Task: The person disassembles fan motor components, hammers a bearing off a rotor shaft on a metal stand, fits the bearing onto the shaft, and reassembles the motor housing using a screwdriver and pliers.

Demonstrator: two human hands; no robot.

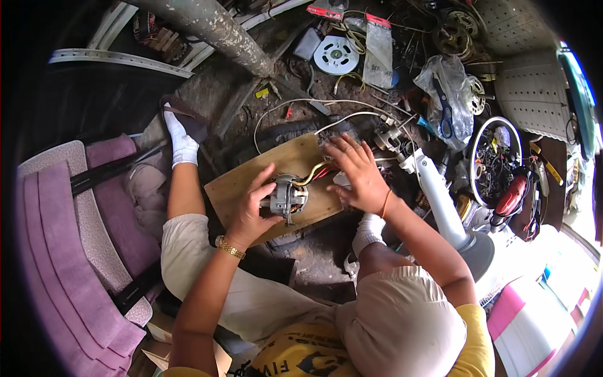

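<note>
A small grey electric motor (289,197) sits on a wooden board (242,182) in front of me. My left hand (252,210) is curled round the motor's left side, thumb below and fingers above. From the motor's top a yellowish sleeve (312,172) and red wires (321,171) run right toward my other hand. My right hand (359,176) hovers over the board's right end, its fingers spread and palm down. Close under its thumb is a whitish piece (342,181), partly hidden, and I cannot tell whether the hand touches it.
A white fan stand (440,198) leans at the right, beside a round bin of small parts (475,157) and a red-and-black power tool (512,196). Scissors (446,119) lie on a plastic bag. Ahead are a white disc (336,55) and a metal post (207,31). Purple cushions (63,251) stand left.
</note>
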